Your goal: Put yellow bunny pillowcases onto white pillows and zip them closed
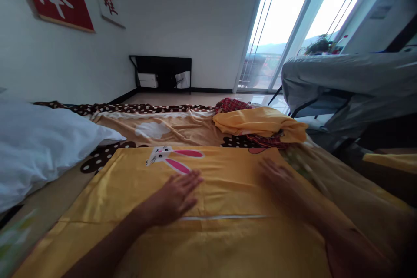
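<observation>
A yellow cloth [228, 191] with a printed rabbit face and pink ears lies spread over the bed, and a pale line runs across its middle. My left hand [177, 195] rests flat near the tip of one rabbit ear, fingers stretched out and holding nothing. Over the right part of the cloth is my right hand [276, 178], smeared by motion, its fingers seemingly stretched forward. Whether the right palm touches the fabric I cannot tell. A partly visible pink print shows at the cloth's far right edge.
A white pillow [48, 147] lies at the left. Beyond the yellow cloth, a bunched yellow fabric [257, 121] sits on red plaid cloth [233, 104]. A brown dotted blanket [130, 108] covers the bed's far edge. A covered table [352, 74] stands at the right by the glass door [276, 21].
</observation>
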A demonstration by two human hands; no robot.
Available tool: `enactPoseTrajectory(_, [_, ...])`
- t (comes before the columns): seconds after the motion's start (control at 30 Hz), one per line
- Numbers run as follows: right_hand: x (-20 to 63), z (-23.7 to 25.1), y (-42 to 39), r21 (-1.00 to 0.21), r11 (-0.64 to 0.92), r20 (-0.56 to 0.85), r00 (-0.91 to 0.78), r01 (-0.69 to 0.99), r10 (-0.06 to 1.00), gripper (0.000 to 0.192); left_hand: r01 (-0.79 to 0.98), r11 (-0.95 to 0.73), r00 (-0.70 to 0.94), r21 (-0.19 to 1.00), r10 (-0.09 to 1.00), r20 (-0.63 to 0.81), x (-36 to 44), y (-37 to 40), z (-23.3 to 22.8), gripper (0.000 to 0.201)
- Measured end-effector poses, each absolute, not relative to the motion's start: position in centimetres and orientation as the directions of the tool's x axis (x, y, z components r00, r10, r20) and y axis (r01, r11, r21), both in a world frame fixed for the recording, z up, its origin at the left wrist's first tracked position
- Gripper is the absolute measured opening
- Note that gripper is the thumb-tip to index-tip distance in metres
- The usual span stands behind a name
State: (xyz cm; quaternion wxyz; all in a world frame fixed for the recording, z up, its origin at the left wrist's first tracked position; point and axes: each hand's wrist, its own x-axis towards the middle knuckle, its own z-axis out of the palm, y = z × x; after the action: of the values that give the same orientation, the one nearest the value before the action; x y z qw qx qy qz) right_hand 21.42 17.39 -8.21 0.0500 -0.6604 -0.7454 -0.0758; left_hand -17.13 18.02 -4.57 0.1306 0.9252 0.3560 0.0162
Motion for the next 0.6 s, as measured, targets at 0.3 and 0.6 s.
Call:
enactPoseTrajectory(0.3, [6.9, -6.5, 8.7, -0.521, 0.6, -0.095, -0.74, 0.607, 0.666, 0.073, 0.56, -0.779, 0.825, 0.284, 0.557, -0.099, -17.7, 19.4, -6.9, 0.068])
enactPoseTrajectory(0.6, [6.5, -6.1, 8.3, -0.508, 0.709, 0.07, -0.797, 0.489, 0.6, 0.044, 0.491, -0.848, 0.863, 0.198, 0.505, 0.023, -16.4, 18.1, -6.8, 0.056])
